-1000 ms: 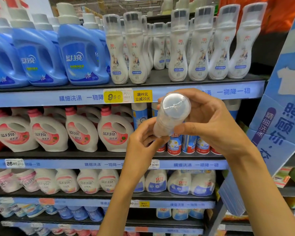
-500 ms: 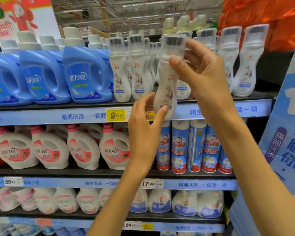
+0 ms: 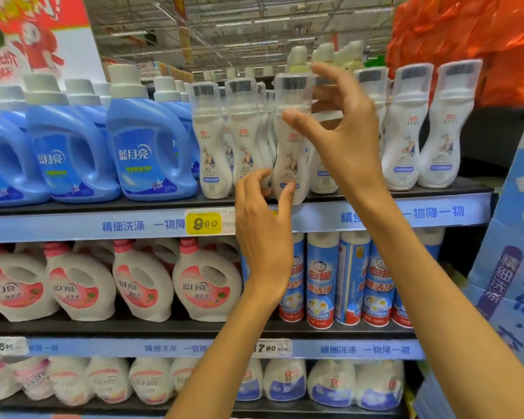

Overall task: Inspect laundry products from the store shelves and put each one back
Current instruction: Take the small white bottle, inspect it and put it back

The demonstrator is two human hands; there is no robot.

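Note:
A white bottle with a clear cap stands upright at the front edge of the top shelf, in a row of the same bottles. My right hand is loosely round its neck, with the thumb in front and the fingers spread behind the cap. My left hand holds its base from below, the thumb on the front and the curled fingers at its left side.
Blue detergent jugs fill the top shelf on the left. Below are white jugs with pink labels and blue spray cans. A blue cardboard display juts out at the right. A yellow price tag sits on the shelf rail.
Both hands lifted the bottle from chest height, turned it upright and brought it onto the top shelf. The right hand's fingers have spread wider.

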